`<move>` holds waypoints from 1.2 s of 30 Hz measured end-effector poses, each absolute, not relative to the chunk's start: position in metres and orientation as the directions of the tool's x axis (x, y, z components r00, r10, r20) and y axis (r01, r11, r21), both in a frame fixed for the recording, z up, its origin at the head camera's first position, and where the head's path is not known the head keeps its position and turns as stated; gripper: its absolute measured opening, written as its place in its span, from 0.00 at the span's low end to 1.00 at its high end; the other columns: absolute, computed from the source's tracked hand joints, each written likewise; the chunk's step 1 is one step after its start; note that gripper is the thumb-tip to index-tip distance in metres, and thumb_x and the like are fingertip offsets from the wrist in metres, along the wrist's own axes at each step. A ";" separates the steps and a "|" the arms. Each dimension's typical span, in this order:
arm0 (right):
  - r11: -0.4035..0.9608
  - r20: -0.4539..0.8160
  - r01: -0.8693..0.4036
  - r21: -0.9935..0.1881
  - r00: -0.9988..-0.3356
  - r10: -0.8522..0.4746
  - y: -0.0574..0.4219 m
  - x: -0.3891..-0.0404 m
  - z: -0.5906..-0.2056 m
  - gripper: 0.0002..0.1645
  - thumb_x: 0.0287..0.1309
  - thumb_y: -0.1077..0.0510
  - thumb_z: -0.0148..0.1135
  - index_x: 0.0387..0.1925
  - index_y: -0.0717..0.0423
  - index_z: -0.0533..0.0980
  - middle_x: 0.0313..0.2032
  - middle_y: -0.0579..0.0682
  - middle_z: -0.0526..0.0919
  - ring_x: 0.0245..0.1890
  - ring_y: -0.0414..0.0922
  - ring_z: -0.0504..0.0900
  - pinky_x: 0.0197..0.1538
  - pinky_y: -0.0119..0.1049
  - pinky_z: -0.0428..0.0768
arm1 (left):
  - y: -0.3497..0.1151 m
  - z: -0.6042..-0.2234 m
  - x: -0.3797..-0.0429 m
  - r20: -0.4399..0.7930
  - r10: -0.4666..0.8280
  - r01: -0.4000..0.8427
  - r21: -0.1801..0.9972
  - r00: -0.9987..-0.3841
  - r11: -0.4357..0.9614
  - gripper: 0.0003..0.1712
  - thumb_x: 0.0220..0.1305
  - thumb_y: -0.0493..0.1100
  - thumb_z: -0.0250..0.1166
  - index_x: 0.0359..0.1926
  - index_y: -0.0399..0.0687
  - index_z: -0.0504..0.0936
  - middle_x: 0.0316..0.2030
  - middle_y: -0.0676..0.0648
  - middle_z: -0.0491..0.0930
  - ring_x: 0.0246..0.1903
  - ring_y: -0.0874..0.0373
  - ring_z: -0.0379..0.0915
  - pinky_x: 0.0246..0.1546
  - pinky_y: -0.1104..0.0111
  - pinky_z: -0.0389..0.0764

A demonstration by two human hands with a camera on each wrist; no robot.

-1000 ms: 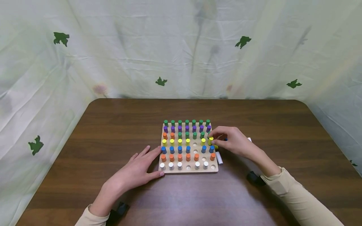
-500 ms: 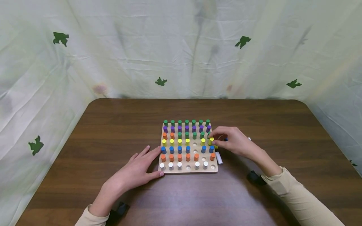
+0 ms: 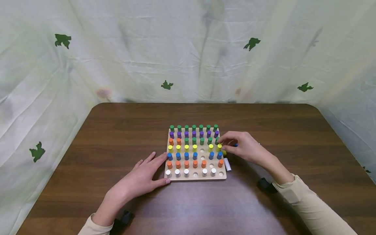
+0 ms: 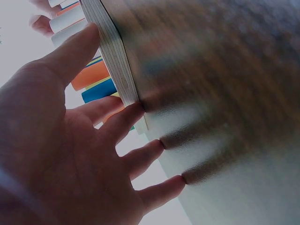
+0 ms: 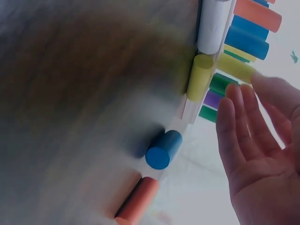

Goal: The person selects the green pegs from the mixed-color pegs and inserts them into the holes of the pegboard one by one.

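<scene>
The pegboard lay flat on the table, most holes filled with upright pegs in colour rows; several holes toward its right and near side stood empty. The left hand lay flat with fingers spread, thumb and forefinger against the board's left edge, gripping nothing, apparently to keep the board from sliding. The right hand was at the board's right edge with its fingertips on the top of the end yellow peg, which stood in its hole; the wrist view showed the fingers straight, touching rather than grasping. Loose pegs lay on the table along the right edge, within that hand's reach: a white peg, a second yellow peg, a blue peg and an orange peg.
</scene>
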State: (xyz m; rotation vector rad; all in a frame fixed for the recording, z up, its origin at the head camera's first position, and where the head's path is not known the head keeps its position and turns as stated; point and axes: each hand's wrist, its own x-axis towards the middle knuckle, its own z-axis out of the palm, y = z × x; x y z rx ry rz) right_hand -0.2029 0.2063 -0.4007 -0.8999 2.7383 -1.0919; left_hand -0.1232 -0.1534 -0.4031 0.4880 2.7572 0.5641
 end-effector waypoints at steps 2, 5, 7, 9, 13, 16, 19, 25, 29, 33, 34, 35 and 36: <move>0.609 0.140 -0.465 -0.643 -0.852 -0.504 0.208 -0.202 -0.401 0.12 0.58 0.62 0.70 0.45 0.51 0.84 0.40 0.41 0.84 0.38 0.38 0.81 0.44 0.40 0.81 | -0.153 -0.403 -0.123 -0.204 0.379 0.269 0.421 -0.903 0.866 0.51 0.59 0.67 0.66 0.75 0.49 0.59 0.73 0.48 0.59 0.74 0.40 0.42 0.65 0.34 0.47; 0.636 0.117 -0.421 -0.646 -0.879 -0.463 0.211 -0.202 -0.403 0.12 0.57 0.63 0.70 0.44 0.52 0.84 0.40 0.43 0.84 0.38 0.40 0.81 0.44 0.40 0.81 | -0.153 -0.402 -0.122 -0.196 0.382 0.275 0.420 -0.903 0.865 0.50 0.60 0.67 0.65 0.75 0.49 0.60 0.73 0.48 0.60 0.74 0.40 0.43 0.65 0.34 0.48; 0.650 0.096 -0.398 -0.648 -0.889 -0.449 0.211 -0.204 -0.406 0.12 0.57 0.62 0.70 0.44 0.51 0.84 0.40 0.44 0.84 0.38 0.41 0.81 0.43 0.41 0.81 | -0.154 -0.402 -0.122 -0.194 0.381 0.275 0.418 -0.904 0.866 0.50 0.60 0.67 0.65 0.75 0.49 0.60 0.72 0.48 0.60 0.74 0.40 0.43 0.65 0.34 0.48; 0.661 0.072 -0.385 -0.644 -0.891 -0.448 0.211 -0.205 -0.408 0.12 0.56 0.61 0.71 0.44 0.50 0.83 0.41 0.45 0.84 0.38 0.41 0.81 0.43 0.41 0.81 | -0.154 -0.402 -0.122 -0.195 0.379 0.273 0.418 -0.905 0.867 0.50 0.60 0.67 0.65 0.75 0.49 0.60 0.72 0.48 0.60 0.74 0.40 0.43 0.65 0.34 0.48; 0.679 0.023 -0.373 -0.632 -0.885 -0.465 0.210 -0.209 -0.412 0.15 0.55 0.58 0.73 0.46 0.49 0.83 0.42 0.44 0.83 0.37 0.40 0.81 0.42 0.39 0.79 | -0.154 -0.403 -0.123 -0.200 0.377 0.270 0.417 -0.904 0.868 0.50 0.60 0.67 0.65 0.75 0.49 0.60 0.73 0.48 0.60 0.74 0.40 0.43 0.65 0.34 0.48; 0.689 -0.005 -0.366 -0.626 -0.881 -0.472 0.209 -0.212 -0.413 0.18 0.54 0.57 0.74 0.47 0.49 0.82 0.42 0.44 0.83 0.36 0.40 0.80 0.40 0.38 0.78 | -0.154 -0.403 -0.123 -0.205 0.378 0.269 0.416 -0.903 0.869 0.50 0.60 0.67 0.65 0.75 0.49 0.59 0.73 0.47 0.59 0.74 0.40 0.43 0.65 0.33 0.48; 0.702 -0.034 -0.350 -0.621 -0.882 -0.470 0.210 -0.213 -0.412 0.18 0.54 0.59 0.73 0.48 0.50 0.82 0.41 0.44 0.83 0.36 0.41 0.79 0.39 0.38 0.78 | -0.153 -0.403 -0.123 -0.207 0.380 0.271 0.415 -0.902 0.868 0.51 0.59 0.67 0.65 0.75 0.48 0.59 0.73 0.47 0.59 0.74 0.40 0.43 0.64 0.33 0.48; 0.717 -0.070 -0.325 -0.617 -0.885 -0.461 0.210 -0.216 -0.410 0.19 0.53 0.64 0.69 0.48 0.51 0.82 0.39 0.45 0.83 0.35 0.42 0.79 0.37 0.38 0.78 | -0.153 -0.403 -0.123 -0.204 0.380 0.273 0.412 -0.902 0.870 0.51 0.59 0.67 0.65 0.75 0.48 0.59 0.73 0.47 0.59 0.74 0.39 0.43 0.65 0.33 0.48; 0.727 -0.066 -0.338 -0.598 -0.883 -0.465 0.211 -0.217 -0.412 0.16 0.52 0.65 0.69 0.45 0.54 0.83 0.36 0.44 0.83 0.35 0.42 0.79 0.39 0.38 0.78 | -0.153 -0.403 -0.124 -0.205 0.380 0.273 0.410 -0.902 0.870 0.51 0.59 0.67 0.65 0.75 0.48 0.59 0.73 0.46 0.59 0.74 0.39 0.43 0.65 0.34 0.48; 0.734 -0.056 -0.361 -0.576 -0.878 -0.476 0.212 -0.217 -0.413 0.17 0.55 0.65 0.67 0.47 0.55 0.83 0.35 0.44 0.82 0.36 0.42 0.78 0.42 0.39 0.78 | -0.154 -0.403 -0.123 -0.204 0.382 0.275 0.412 -0.901 0.869 0.51 0.59 0.67 0.65 0.75 0.48 0.59 0.73 0.47 0.59 0.74 0.39 0.43 0.65 0.34 0.48; 0.733 -0.052 -0.367 -0.573 -0.876 -0.479 0.213 -0.217 -0.413 0.17 0.56 0.65 0.66 0.49 0.54 0.82 0.36 0.44 0.82 0.36 0.42 0.78 0.42 0.39 0.78 | -0.154 -0.403 -0.123 -0.204 0.382 0.275 0.413 -0.901 0.868 0.51 0.59 0.67 0.65 0.75 0.48 0.59 0.73 0.47 0.59 0.74 0.39 0.43 0.65 0.34 0.48; 0.733 -0.047 -0.371 -0.570 -0.876 -0.480 0.213 -0.216 -0.413 0.18 0.56 0.65 0.66 0.50 0.53 0.82 0.36 0.44 0.82 0.36 0.42 0.78 0.42 0.39 0.78 | -0.154 -0.403 -0.123 -0.205 0.381 0.273 0.414 -0.901 0.868 0.51 0.59 0.67 0.65 0.75 0.48 0.59 0.73 0.46 0.59 0.74 0.39 0.43 0.65 0.33 0.48; 0.729 -0.039 -0.378 -0.571 -0.874 -0.484 0.214 -0.216 -0.412 0.18 0.57 0.65 0.65 0.50 0.53 0.82 0.37 0.44 0.81 0.37 0.43 0.77 0.42 0.39 0.78 | -0.153 -0.403 -0.123 -0.206 0.381 0.272 0.414 -0.901 0.869 0.51 0.59 0.67 0.65 0.75 0.48 0.59 0.73 0.46 0.59 0.74 0.39 0.43 0.65 0.33 0.48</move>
